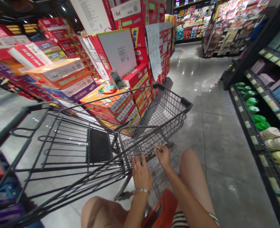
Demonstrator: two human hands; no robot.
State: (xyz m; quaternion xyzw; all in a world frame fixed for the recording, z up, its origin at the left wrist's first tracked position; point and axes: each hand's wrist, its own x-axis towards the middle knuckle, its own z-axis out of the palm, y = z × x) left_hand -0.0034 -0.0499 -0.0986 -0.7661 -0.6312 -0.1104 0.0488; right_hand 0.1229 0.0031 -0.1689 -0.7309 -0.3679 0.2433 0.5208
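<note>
A dark wire shopping cart (154,133) stands in front of me, with a black panel (99,145) in its rear part. My left hand (142,172), with a bracelet at the wrist, is against the cart's near side, palm down and fingers apart. To its right, my right hand (163,155) is closed in a pinch beside the lower basket edge. Something small and pale shows at its fingertips, too small to name. Between my knees is a red-orange object (163,210), partly hidden by my arms.
Stacked red and orange cartons (121,104) rise behind the cart, with a handwritten paper sheet (153,52) on them. Shelving (251,133) with green and cream items lines the right. A tiled aisle floor (192,76) runs between.
</note>
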